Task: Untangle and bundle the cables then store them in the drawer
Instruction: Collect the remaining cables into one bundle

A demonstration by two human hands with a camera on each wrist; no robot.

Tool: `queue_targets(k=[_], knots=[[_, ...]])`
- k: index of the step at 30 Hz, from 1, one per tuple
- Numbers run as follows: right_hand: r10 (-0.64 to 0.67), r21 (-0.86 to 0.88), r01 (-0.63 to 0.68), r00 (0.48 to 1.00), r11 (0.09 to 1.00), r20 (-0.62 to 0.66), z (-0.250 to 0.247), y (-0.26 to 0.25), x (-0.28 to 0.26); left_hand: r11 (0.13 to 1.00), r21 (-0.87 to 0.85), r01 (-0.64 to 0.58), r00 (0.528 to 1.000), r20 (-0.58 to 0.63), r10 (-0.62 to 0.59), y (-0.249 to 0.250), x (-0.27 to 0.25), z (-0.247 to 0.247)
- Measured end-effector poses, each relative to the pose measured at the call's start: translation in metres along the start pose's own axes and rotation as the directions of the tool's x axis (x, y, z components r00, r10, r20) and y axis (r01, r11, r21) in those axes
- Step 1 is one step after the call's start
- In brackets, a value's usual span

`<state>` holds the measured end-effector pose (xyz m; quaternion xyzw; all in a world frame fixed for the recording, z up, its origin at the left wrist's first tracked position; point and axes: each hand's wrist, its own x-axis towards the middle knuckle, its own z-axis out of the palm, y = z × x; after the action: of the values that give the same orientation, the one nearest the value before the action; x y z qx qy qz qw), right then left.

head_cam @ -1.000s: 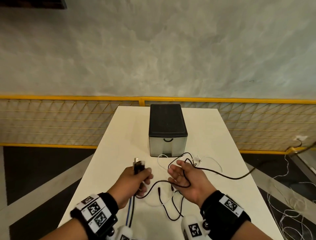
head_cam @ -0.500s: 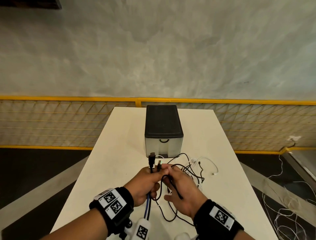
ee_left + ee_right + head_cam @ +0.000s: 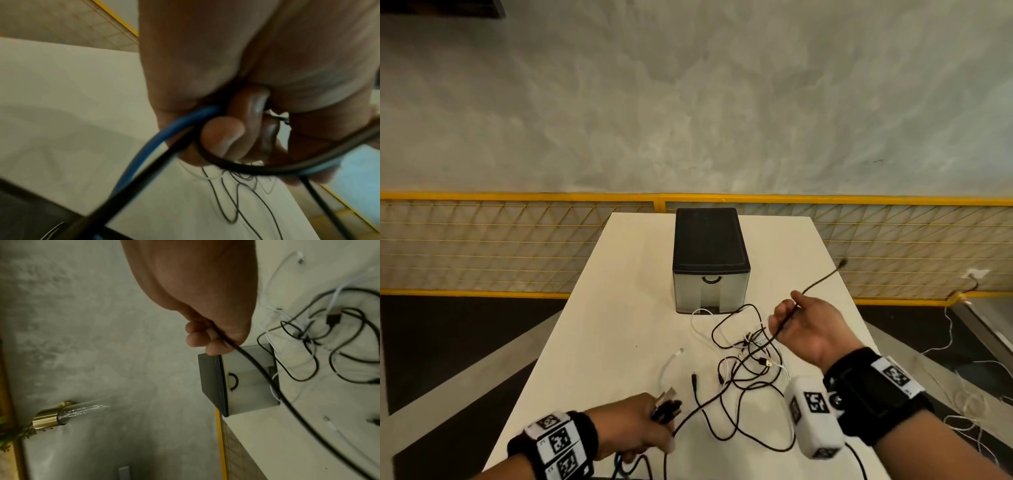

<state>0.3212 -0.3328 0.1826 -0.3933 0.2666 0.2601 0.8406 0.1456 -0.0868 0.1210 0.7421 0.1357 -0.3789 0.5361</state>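
Lower left of the head view: the left hand (image 3: 635, 426) has dropped back toward the near edge of the tabletop (image 3: 619, 308), its grip closed round a cluster of plugs (image 3: 666, 404), with a blue cable (image 3: 144, 155) and black leads trailing out under the curled fingers (image 3: 222, 134) in the wrist view. Half a second ago both hands met in the middle; now they have split wide apart.

Centre frame, the tangle (image 3: 750, 356) of black and white cables lies loose on the tabletop just in front of the drawer unit (image 3: 710, 260), a white cable (image 3: 671, 365) curling off to its left. The drawer looks closed.

Right of centre, the right hand (image 3: 804, 325) has swung up and out, grip pinched on a black cable (image 3: 820, 282) whose free end now whips toward the right edge of the frame. That strand runs from the pinch down through the knot, so this pull reads as drawing one lead clear. By my judgement it is early going: nothing is bundled yet, nothing stored.
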Motion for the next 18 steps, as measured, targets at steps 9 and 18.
queue_targets(k=[9,18], knots=[[0.128,-0.578,0.065,0.949,0.814,0.287,-0.013,0.035,-0.037,0.888,-0.386,-0.25,0.897,-0.438,0.062,0.016,0.007,-0.017],[0.595,-0.923,0.312,0.794,-0.224,0.123,-0.06,0.087,-0.052,0.79,-0.403,-0.463,0.806,-0.562,0.186,0.063,0.002,-0.037]])
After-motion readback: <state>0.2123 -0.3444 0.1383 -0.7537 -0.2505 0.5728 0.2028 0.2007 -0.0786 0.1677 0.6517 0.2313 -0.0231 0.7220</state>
